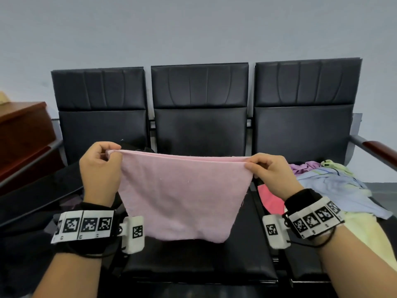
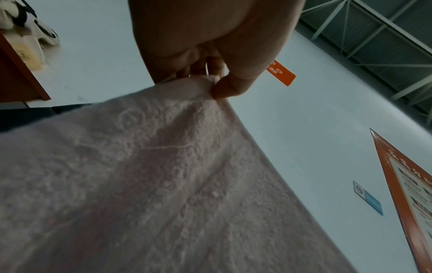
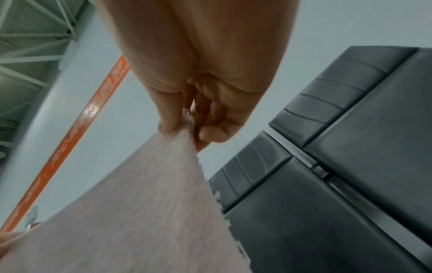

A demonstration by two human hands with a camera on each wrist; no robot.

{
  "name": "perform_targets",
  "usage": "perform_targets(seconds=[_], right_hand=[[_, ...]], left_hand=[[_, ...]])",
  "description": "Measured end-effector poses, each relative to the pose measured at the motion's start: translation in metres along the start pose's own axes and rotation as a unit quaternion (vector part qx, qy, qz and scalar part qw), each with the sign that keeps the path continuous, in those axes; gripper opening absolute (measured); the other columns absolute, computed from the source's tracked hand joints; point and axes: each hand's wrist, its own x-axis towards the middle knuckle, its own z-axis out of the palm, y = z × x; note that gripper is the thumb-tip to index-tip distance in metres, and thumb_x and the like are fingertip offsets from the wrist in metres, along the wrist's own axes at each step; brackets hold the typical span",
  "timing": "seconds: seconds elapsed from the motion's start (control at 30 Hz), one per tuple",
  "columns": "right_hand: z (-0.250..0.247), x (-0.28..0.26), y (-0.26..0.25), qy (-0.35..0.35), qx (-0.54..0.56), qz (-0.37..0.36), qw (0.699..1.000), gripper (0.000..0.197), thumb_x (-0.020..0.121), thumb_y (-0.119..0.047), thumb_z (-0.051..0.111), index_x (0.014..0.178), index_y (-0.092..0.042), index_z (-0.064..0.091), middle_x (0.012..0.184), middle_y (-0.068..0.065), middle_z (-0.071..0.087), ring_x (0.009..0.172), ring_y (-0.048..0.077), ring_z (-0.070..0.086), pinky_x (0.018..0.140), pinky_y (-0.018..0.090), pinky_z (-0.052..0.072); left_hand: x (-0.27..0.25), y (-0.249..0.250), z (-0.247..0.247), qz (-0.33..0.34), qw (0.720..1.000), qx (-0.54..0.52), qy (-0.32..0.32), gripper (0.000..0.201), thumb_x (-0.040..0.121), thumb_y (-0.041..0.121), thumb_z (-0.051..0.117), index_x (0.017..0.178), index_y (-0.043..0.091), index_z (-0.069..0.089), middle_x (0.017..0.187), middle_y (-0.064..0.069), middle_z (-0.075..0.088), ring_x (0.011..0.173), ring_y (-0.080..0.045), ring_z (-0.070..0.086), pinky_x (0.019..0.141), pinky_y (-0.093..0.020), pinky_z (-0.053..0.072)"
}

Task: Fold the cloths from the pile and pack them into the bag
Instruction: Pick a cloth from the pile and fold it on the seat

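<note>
Pink cloth (image 1: pixel 180 196) is hanging doubled while your left hand (image 1: pixel 101 168) and right hand (image 1: pixel 271 175) fingers are pinching its top corners; loosening either pinch risks the layers slipping apart.

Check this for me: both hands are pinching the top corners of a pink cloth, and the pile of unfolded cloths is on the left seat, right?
Not quite. The left hand and right hand do pinch the pink cloth at its top corners, but the head view shows the pile on the right seat, not the left.
</note>
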Motion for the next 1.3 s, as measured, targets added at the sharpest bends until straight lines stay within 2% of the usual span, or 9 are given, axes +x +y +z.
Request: perform_targets(seconds=[0.1, 0.3, 0.47, 0.57, 0.67, 0.77, 0.87, 1.07, 1.3], right_hand=[[-0.003, -0.002, -0.016, 0.058, 0.011, -0.034, 0.998, 0.035, 0.089, -0.008, 0.069, 0.079, -0.041, 0.071, 0.074, -0.019, 0.070, 0.061, -0.001, 0.060, 0.058, 0.010, 0.045], [-0.015, -0.005, -0.052, 0.144, -0.017, -0.076, 0.986, 0.014, 0.089, -0.009, 0.070, 0.096, -0.021, 0.073, 0.083, -0.013, 0.071, 0.076, -0.006, 0.062, 0.071, 0.006, 0.043], [-0.022, 0.000, -0.064, 0.144, -0.078, -0.087, 0.983, 0.013, 0.091, -0.012, 0.066, 0.084, -0.023, 0.068, 0.077, -0.015, 0.067, 0.072, -0.007, 0.057, 0.067, 0.003, 0.038], [-0.017, 0.011, -0.045, 0.120, -0.098, -0.020, 0.988, 0.017, 0.092, -0.016, 0.064, 0.077, -0.022, 0.063, 0.062, -0.008, 0.062, 0.058, 0.000, 0.055, 0.057, 0.009, 0.039], [0.000, 0.023, -0.022, 0.055, 0.008, 0.117, 0.992, 0.017, 0.097, -0.012, 0.058, 0.080, -0.013, 0.060, 0.056, 0.006, 0.063, 0.047, 0.016, 0.064, 0.046, 0.027, 0.051], [0.015, 0.036, -0.009, 0.053, 0.091, 0.151, 0.983, 0.015, 0.099, -0.008, 0.054, 0.084, -0.006, 0.058, 0.084, 0.025, 0.071, 0.075, 0.031, 0.075, 0.072, 0.043, 0.062], [0.016, 0.050, -0.014, 0.114, 0.069, 0.087, 0.987, 0.013, 0.096, -0.010, 0.057, 0.084, -0.007, 0.062, 0.097, 0.014, 0.074, 0.093, 0.031, 0.071, 0.090, 0.051, 0.056], [-0.003, 0.040, -0.028, 0.158, 0.055, 0.003, 0.986, 0.011, 0.094, -0.021, 0.057, 0.090, -0.023, 0.067, 0.106, -0.007, 0.074, 0.098, 0.015, 0.069, 0.088, 0.036, 0.056], [0.014, -0.037, 0.022, 0.054, -0.042, 0.067, 0.995, 0.025, 0.095, -0.008, 0.060, 0.077, -0.026, 0.057, 0.067, -0.013, 0.059, 0.065, 0.000, 0.053, 0.064, 0.012, 0.040]], left_hand=[[0.000, 0.007, -0.007, -0.003, 1.000, -0.011, 0.012, 0.021, 0.078, 0.009, 0.050, 0.085, 0.018, 0.067, 0.074, 0.012, 0.062, 0.058, 0.005, 0.051, 0.056, -0.007, 0.040], [0.002, 0.030, -0.020, 0.007, 0.998, -0.050, 0.027, 0.020, 0.079, 0.002, 0.051, 0.087, 0.011, 0.067, 0.076, 0.009, 0.061, 0.062, 0.004, 0.053, 0.060, -0.009, 0.041], [0.008, 0.035, -0.024, 0.007, 0.997, -0.075, 0.028, 0.017, 0.078, 0.005, 0.054, 0.083, 0.013, 0.068, 0.072, 0.009, 0.061, 0.060, 0.003, 0.053, 0.056, -0.010, 0.042], [0.011, 0.015, -0.015, -0.068, 0.996, -0.053, -0.030, 0.013, 0.079, 0.008, 0.062, 0.076, 0.019, 0.069, 0.068, 0.009, 0.066, 0.061, -0.002, 0.055, 0.054, -0.017, 0.046], [0.008, -0.012, 0.006, -0.160, 0.983, -0.038, -0.087, 0.016, 0.080, 0.002, 0.067, 0.077, 0.017, 0.072, 0.071, 0.001, 0.068, 0.067, -0.014, 0.057, 0.056, -0.025, 0.046], [0.006, -0.028, 0.027, -0.177, 0.979, -0.020, -0.104, 0.019, 0.083, -0.004, 0.062, 0.084, 0.012, 0.071, 0.080, -0.006, 0.068, 0.073, -0.019, 0.058, 0.063, -0.027, 0.048], [0.017, -0.029, 0.033, -0.153, 0.984, -0.042, -0.086, 0.028, 0.087, -0.005, 0.058, 0.079, 0.020, 0.068, 0.076, -0.003, 0.066, 0.064, -0.012, 0.056, 0.053, -0.018, 0.048], [0.031, -0.012, 0.017, -0.024, 0.996, -0.036, -0.081, 0.021, 0.091, 0.003, 0.058, 0.088, 0.022, 0.068, 0.084, 0.007, 0.067, 0.071, 0.003, 0.058, 0.066, -0.010, 0.047], [-0.022, -0.051, 0.003, -0.103, 0.973, 0.010, -0.205, 0.020, 0.082, -0.011, 0.059, 0.081, 0.007, 0.068, 0.080, -0.008, 0.066, 0.076, -0.016, 0.056, 0.072, -0.030, 0.046]])
